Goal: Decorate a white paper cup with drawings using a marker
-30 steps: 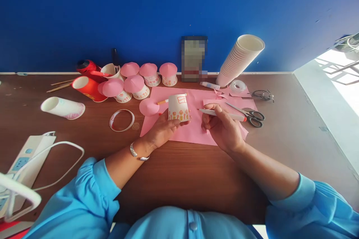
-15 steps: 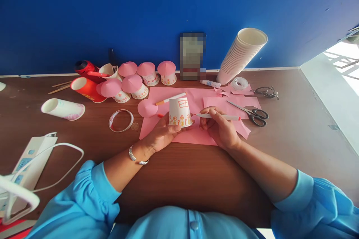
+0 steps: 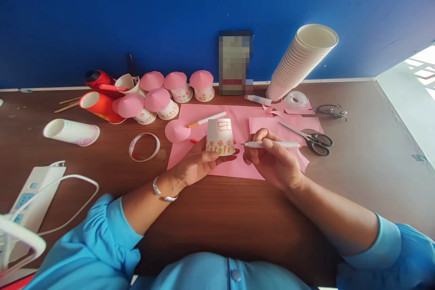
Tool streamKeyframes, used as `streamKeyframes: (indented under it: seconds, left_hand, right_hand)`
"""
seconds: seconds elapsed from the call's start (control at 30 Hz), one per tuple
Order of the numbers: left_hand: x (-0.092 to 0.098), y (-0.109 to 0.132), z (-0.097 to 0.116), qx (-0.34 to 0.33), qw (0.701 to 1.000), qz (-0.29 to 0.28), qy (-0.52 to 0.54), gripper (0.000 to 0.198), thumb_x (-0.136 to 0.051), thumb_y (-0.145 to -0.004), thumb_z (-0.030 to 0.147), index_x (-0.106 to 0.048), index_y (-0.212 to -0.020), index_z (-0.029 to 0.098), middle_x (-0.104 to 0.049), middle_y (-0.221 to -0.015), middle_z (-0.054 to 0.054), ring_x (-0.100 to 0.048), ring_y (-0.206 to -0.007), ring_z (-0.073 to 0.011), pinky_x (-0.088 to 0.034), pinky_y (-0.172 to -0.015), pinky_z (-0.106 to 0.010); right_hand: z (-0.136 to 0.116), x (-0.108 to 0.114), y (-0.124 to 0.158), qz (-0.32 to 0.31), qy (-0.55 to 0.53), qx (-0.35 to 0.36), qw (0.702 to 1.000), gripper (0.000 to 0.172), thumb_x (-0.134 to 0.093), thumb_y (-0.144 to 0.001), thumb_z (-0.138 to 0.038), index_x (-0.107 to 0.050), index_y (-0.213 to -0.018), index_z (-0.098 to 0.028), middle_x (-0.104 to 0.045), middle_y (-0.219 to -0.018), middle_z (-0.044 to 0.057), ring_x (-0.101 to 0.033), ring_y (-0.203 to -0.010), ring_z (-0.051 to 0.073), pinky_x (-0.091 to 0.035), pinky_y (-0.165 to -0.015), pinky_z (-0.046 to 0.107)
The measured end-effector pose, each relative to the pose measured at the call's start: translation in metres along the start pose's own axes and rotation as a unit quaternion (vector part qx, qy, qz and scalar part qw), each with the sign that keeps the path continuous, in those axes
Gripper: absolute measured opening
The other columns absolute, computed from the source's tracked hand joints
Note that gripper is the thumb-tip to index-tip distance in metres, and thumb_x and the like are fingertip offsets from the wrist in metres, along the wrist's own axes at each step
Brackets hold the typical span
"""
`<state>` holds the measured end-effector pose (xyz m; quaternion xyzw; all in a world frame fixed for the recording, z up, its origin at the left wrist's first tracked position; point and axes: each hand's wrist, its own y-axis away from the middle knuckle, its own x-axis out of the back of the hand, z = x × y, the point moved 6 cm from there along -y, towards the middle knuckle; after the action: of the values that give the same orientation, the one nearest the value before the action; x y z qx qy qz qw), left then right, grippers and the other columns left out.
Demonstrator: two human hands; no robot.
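My left hand (image 3: 195, 165) holds an upside-down white paper cup (image 3: 220, 133) above pink paper (image 3: 234, 170). Red and yellow flowers run round the cup's lower part, with a red window outline near its top. My right hand (image 3: 275, 156) grips a white marker (image 3: 280, 144), its red tip pointing left at the cup with a gap between them. A second marker (image 3: 208, 119) with an orange end lies behind the cup, beside a pink paper cone (image 3: 177, 131).
Behind on the left stand several decorated cups with pink cone tops (image 3: 201, 79). Stacked white cups (image 3: 299, 61) lean at the back right, near scissors (image 3: 316, 138), glasses (image 3: 331, 111) and a tape roll (image 3: 296, 99). A tape ring (image 3: 144, 160) and power strip (image 3: 34, 195) are left.
My right hand with the marker has shifted to the right, away from the cup. The cup stays in my left hand, and the camera view has moved slightly.
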<state>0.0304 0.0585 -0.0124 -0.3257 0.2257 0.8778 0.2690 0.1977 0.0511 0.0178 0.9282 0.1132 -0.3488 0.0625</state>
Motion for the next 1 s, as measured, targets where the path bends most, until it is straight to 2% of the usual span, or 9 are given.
streamKeyframes:
  seconds: [0.13, 0.3, 0.37, 0.53, 0.73, 0.9, 1.0]
  left_hand:
    - [-0.001, -0.002, 0.003, -0.025, 0.999, -0.012, -0.021, 0.040, -0.084, -0.085, 0.030, -0.074, -0.122, 0.017, -0.082, -0.117, -0.011, -0.077, -0.112, -0.0306, -0.058, -0.103, -0.047]
    - [-0.002, -0.003, 0.004, -0.046, 0.996, -0.042, -0.059, 0.033, -0.079, -0.090, 0.034, -0.071, -0.116, 0.015, -0.081, -0.099, -0.011, -0.079, -0.102, -0.0317, -0.059, -0.088, -0.043]
    - [0.000, -0.003, 0.002, -0.045, 0.996, -0.044, -0.055, 0.038, -0.081, -0.089, 0.034, -0.070, -0.119, 0.016, -0.081, -0.101, -0.011, -0.079, -0.103, -0.0322, -0.059, -0.089, -0.044]
    - [0.003, -0.005, -0.002, -0.028, 0.998, -0.032, -0.053, 0.060, -0.094, -0.075, 0.032, -0.066, -0.127, 0.021, -0.081, -0.118, -0.013, -0.075, -0.121, -0.0360, -0.056, -0.104, -0.051]
    - [0.009, -0.003, 0.000, -0.026, 0.999, 0.011, -0.039, 0.055, -0.095, -0.075, 0.031, -0.072, -0.123, 0.020, -0.081, -0.119, -0.009, -0.076, -0.116, -0.0309, -0.053, -0.113, -0.054]
    - [0.007, -0.002, 0.003, -0.033, 0.999, -0.006, -0.015, 0.054, -0.092, -0.079, 0.035, -0.074, -0.127, 0.019, -0.078, -0.130, -0.013, -0.077, -0.113, -0.0311, -0.056, -0.111, -0.055]
    - [0.006, -0.002, 0.004, -0.045, 0.999, -0.017, -0.004, 0.050, -0.089, -0.083, 0.040, -0.076, -0.126, 0.018, -0.079, -0.127, -0.014, -0.078, -0.110, -0.0310, -0.059, -0.108, -0.052]
  right_hand:
    - [-0.003, -0.018, -0.005, -0.032, -0.023, -0.001, 0.999, 0.019, -0.083, -0.091, -0.039, -0.075, -0.087, -0.023, -0.065, -0.062, -0.003, -0.055, -0.055, 0.012, -0.051, -0.060, 0.027]
    - [0.008, -0.028, -0.013, -0.054, -0.042, -0.019, 0.997, 0.019, -0.083, -0.091, -0.039, -0.075, -0.089, -0.022, -0.069, -0.066, -0.003, -0.056, -0.052, 0.011, -0.051, -0.057, 0.026]
    - [0.011, -0.027, -0.014, -0.051, -0.042, -0.023, 0.998, 0.019, -0.082, -0.092, -0.039, -0.075, -0.089, -0.022, -0.069, -0.065, -0.003, -0.057, -0.052, 0.011, -0.051, -0.056, 0.026]
    - [0.011, -0.022, -0.010, -0.050, -0.026, -0.029, 0.998, 0.022, -0.082, -0.092, -0.041, -0.072, -0.087, -0.022, -0.068, -0.066, -0.003, -0.056, -0.052, 0.011, -0.050, -0.055, 0.026]
    - [-0.005, -0.018, -0.010, -0.042, 0.013, 0.000, 0.999, 0.021, -0.082, -0.091, -0.040, -0.072, -0.087, -0.022, -0.067, -0.066, -0.003, -0.054, -0.050, 0.010, -0.046, -0.051, 0.025]
    - [-0.019, -0.011, -0.011, 0.007, 0.108, 0.058, 0.992, 0.022, -0.084, -0.091, -0.040, -0.072, -0.087, -0.023, -0.068, -0.068, -0.002, -0.058, -0.056, 0.012, -0.044, -0.051, 0.024]
    - [-0.019, -0.009, -0.012, 0.008, 0.131, 0.071, 0.989, 0.023, -0.086, -0.090, -0.040, -0.072, -0.086, -0.022, -0.070, -0.072, -0.001, -0.061, -0.060, 0.013, -0.047, -0.053, 0.025]
